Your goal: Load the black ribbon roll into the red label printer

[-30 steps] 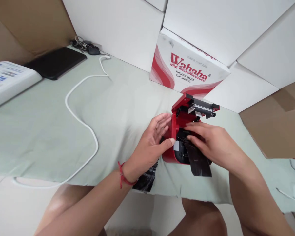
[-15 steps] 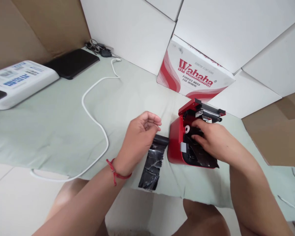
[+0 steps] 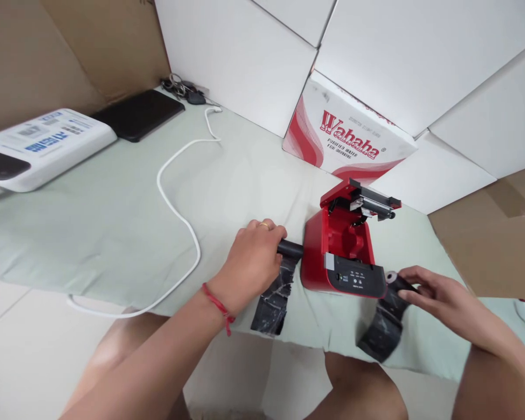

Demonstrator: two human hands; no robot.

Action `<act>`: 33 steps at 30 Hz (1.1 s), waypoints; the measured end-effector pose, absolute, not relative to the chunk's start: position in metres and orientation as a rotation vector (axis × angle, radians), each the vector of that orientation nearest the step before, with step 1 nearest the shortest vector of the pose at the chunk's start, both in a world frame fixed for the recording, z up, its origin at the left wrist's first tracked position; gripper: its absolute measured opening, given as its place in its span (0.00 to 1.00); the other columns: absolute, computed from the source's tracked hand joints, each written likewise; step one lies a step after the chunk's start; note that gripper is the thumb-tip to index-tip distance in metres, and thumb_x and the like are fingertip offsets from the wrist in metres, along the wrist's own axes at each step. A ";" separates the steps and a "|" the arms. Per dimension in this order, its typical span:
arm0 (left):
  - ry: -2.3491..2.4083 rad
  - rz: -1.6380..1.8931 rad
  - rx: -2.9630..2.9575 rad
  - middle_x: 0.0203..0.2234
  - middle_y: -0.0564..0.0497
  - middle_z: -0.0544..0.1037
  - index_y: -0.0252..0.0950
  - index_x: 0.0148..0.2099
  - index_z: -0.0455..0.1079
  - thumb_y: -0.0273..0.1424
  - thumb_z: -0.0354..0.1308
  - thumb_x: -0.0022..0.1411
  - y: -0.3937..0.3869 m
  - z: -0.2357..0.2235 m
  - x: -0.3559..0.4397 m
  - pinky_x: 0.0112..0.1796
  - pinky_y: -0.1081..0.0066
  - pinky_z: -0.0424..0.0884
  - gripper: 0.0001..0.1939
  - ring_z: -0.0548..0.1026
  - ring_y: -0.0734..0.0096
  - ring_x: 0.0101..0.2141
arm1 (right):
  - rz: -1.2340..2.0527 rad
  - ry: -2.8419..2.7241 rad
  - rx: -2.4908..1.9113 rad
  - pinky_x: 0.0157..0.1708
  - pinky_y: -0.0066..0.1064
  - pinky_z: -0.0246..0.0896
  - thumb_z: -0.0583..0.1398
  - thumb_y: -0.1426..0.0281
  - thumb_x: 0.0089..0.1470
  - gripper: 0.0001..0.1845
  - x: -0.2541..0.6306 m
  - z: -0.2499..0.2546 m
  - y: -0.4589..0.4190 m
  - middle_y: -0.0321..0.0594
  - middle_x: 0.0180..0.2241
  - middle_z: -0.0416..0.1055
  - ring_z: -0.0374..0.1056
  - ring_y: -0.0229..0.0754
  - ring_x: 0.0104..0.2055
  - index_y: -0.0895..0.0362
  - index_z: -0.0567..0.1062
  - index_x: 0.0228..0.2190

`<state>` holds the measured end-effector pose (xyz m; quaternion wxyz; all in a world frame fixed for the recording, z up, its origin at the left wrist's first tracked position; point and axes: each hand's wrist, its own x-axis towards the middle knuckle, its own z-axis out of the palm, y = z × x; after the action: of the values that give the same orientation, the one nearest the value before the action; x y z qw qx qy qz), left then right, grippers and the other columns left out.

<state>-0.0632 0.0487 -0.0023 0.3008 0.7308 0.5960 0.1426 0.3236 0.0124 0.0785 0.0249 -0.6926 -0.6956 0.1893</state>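
A small red label printer (image 3: 317, 251) stands on the cloth with its lid (image 3: 363, 198) raised; its inner bay shows bare red walls. My left hand (image 3: 258, 256) is closed over the end of a black roll (image 3: 291, 249) lying left of the printer, its creased strip (image 3: 271, 306) trailing toward the cloth's front edge. To the right of the printer, my right hand (image 3: 437, 297) grips a second black roll (image 3: 398, 289) with a pale core. A glossy black strip (image 3: 380, 335) hangs from this roll, slightly blurred.
A white Wahaha carton (image 3: 350, 134) stands behind the printer against white boxes. A white cable (image 3: 175, 204) winds across the cloth. At the left lie a white device (image 3: 48, 146), a black flat slab (image 3: 140, 114) and keys (image 3: 184, 90). A brown cardboard box (image 3: 499, 233) is at right.
My right hand has lifted the black roll out of the printer and moved it right and toward me. My left hand has closed on the other roll.
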 end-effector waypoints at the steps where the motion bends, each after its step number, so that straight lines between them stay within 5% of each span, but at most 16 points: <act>1: 1.584 0.366 1.967 0.52 0.41 0.78 0.36 0.53 0.77 0.20 0.58 0.64 0.049 -0.004 -0.062 0.50 0.50 0.72 0.17 0.73 0.45 0.51 | 0.652 -2.138 -2.170 0.31 0.37 0.73 0.64 0.44 0.55 0.24 0.319 0.066 0.016 0.42 0.37 0.84 0.76 0.47 0.31 0.50 0.83 0.40; 3: 1.572 0.394 1.970 0.50 0.42 0.78 0.37 0.49 0.78 0.20 0.58 0.63 0.050 -0.006 -0.061 0.48 0.51 0.71 0.15 0.74 0.45 0.49 | 0.700 -2.112 -2.221 0.34 0.39 0.74 0.62 0.47 0.57 0.23 0.309 0.048 0.020 0.42 0.38 0.84 0.76 0.47 0.31 0.50 0.82 0.42; 8: 1.559 0.499 1.864 0.41 0.46 0.78 0.37 0.44 0.76 0.23 0.61 0.62 0.057 0.001 -0.063 0.42 0.59 0.71 0.09 0.75 0.55 0.43 | 0.510 -2.103 -2.173 0.22 0.36 0.63 0.62 0.45 0.58 0.29 0.297 0.051 0.012 0.31 0.17 0.66 0.63 0.44 0.20 0.51 0.83 0.50; 12: 1.273 0.770 1.518 0.30 0.55 0.72 0.38 0.39 0.72 0.35 0.64 0.61 0.060 0.015 -0.076 0.32 0.68 0.65 0.07 0.69 0.70 0.30 | 0.320 -1.976 -1.928 0.24 0.32 0.66 0.64 0.47 0.62 0.20 0.287 0.080 -0.006 0.38 0.30 0.82 0.73 0.43 0.26 0.49 0.86 0.42; 16: 0.658 0.890 1.204 0.27 0.56 0.72 0.37 0.37 0.70 0.38 0.66 0.58 0.055 0.025 -0.085 0.29 0.72 0.62 0.12 0.68 0.74 0.27 | 0.341 -2.040 -1.541 0.38 0.32 0.73 0.66 0.63 0.65 0.05 0.256 0.100 -0.024 0.36 0.38 0.86 0.80 0.44 0.38 0.46 0.85 0.40; 19: 0.396 0.781 1.220 0.26 0.55 0.73 0.36 0.38 0.71 0.38 0.72 0.51 0.052 0.028 -0.078 0.27 0.72 0.62 0.17 0.66 0.75 0.26 | 0.412 -2.045 -1.272 0.48 0.39 0.72 0.64 0.70 0.67 0.10 0.227 0.108 -0.029 0.37 0.42 0.84 0.79 0.46 0.43 0.45 0.84 0.45; 23: 0.364 0.731 1.300 0.26 0.57 0.70 0.37 0.38 0.71 0.37 0.75 0.50 0.050 0.025 -0.057 0.28 0.73 0.61 0.19 0.65 0.76 0.27 | 0.515 -2.260 -1.173 0.54 0.41 0.71 0.62 0.66 0.70 0.15 0.196 0.113 -0.020 0.41 0.52 0.82 0.75 0.49 0.54 0.46 0.80 0.56; 30: 0.500 0.808 1.331 0.25 0.59 0.68 0.37 0.38 0.72 0.38 0.77 0.50 0.044 0.015 -0.040 0.28 0.73 0.60 0.20 0.64 0.77 0.27 | 0.640 -2.435 -1.357 0.39 0.31 0.72 0.64 0.65 0.69 0.18 0.187 0.107 -0.003 0.37 0.42 0.79 0.74 0.42 0.44 0.42 0.77 0.58; 33: 0.512 0.931 1.250 0.25 0.58 0.70 0.36 0.42 0.74 0.45 0.71 0.61 0.044 0.015 -0.044 0.29 0.72 0.61 0.18 0.64 0.76 0.26 | 0.690 -2.312 -1.471 0.40 0.34 0.72 0.65 0.60 0.68 0.17 0.199 0.102 0.011 0.37 0.40 0.78 0.74 0.42 0.40 0.42 0.79 0.57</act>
<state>-0.0443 0.0444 0.0153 0.6820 0.5571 0.2285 0.4151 0.1993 0.0107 0.1016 0.1570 -0.5142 -0.8080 0.2410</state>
